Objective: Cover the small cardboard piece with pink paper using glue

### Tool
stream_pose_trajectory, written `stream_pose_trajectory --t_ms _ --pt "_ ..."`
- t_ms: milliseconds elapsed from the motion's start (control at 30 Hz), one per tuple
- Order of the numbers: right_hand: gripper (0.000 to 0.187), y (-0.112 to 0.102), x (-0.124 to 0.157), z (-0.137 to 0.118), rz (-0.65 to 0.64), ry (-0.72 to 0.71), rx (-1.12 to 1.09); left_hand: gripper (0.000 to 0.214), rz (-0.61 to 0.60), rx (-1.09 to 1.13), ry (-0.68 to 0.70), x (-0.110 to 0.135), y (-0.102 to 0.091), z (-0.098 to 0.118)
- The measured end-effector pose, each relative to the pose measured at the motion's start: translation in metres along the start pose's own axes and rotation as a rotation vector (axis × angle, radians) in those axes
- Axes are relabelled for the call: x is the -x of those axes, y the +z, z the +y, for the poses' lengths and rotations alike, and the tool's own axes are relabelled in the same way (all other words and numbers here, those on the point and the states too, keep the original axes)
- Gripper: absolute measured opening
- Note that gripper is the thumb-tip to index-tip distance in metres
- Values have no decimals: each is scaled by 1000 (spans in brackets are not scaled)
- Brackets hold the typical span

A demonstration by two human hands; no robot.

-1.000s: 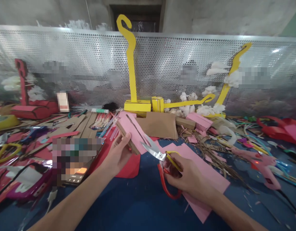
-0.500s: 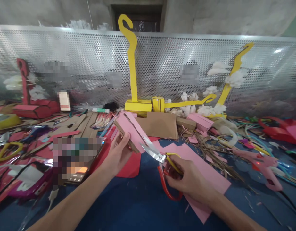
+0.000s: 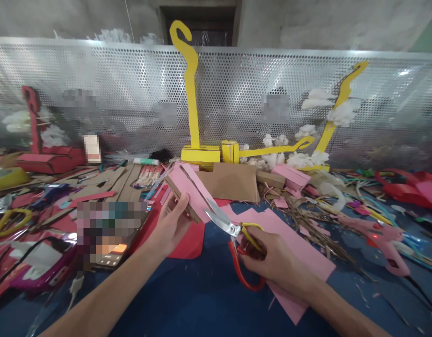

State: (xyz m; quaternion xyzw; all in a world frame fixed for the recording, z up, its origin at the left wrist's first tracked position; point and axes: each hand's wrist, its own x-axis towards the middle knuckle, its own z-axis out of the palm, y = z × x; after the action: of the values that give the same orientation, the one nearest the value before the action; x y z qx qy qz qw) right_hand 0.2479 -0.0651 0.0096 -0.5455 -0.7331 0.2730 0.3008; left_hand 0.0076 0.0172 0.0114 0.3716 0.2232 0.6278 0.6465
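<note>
My left hand (image 3: 176, 224) grips a small cardboard box covered in pink paper (image 3: 190, 194), tilted above the table, thumb on its near side. My right hand (image 3: 268, 255) is closed round the handles of a pair of scissors (image 3: 232, 229), one handle loop yellow and the other red. The blades reach the lower right end of the pink paper, along a strip at the box's edge. Under my right hand lie pink paper sheets (image 3: 303, 252). A red sheet (image 3: 190, 243) lies below my left hand.
A phone (image 3: 132, 243) and a purple device (image 3: 44, 267) are at left. A pink glue gun (image 3: 380, 238) rests at right beside scraps and twigs (image 3: 328, 229). Behind stand a brown cardboard piece (image 3: 233, 182), a yellow hook-topped stand (image 3: 191, 103) and a perforated metal panel (image 3: 230, 84).
The view has shifted very slightly. Both hands keep nearly the same pose, with the scissors still at the box's pink paper edge.
</note>
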Motion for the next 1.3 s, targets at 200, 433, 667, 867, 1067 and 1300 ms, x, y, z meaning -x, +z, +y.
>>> stream_pose_trajectory --t_ms 200,433,667,867,1067,1300 --pt "11 6 0 8 46 22 72 25 5 -21 4 0 2 2" --pt "18 7 0 9 88 11 100 32 37 -31 -5 1 4 4" --pt "29 14 2 7 107 44 -36 29 52 -50 -1 0 0 -1" --pt "39 9 3 3 87 89 39 36 56 -75 54 -3 0 -1" --pt "31 11 2 5 111 63 120 37 35 -100 62 -4 -1 -3" --pt "26 16 0 12 137 44 93 39 25 -94 77 -3 -2 -4"
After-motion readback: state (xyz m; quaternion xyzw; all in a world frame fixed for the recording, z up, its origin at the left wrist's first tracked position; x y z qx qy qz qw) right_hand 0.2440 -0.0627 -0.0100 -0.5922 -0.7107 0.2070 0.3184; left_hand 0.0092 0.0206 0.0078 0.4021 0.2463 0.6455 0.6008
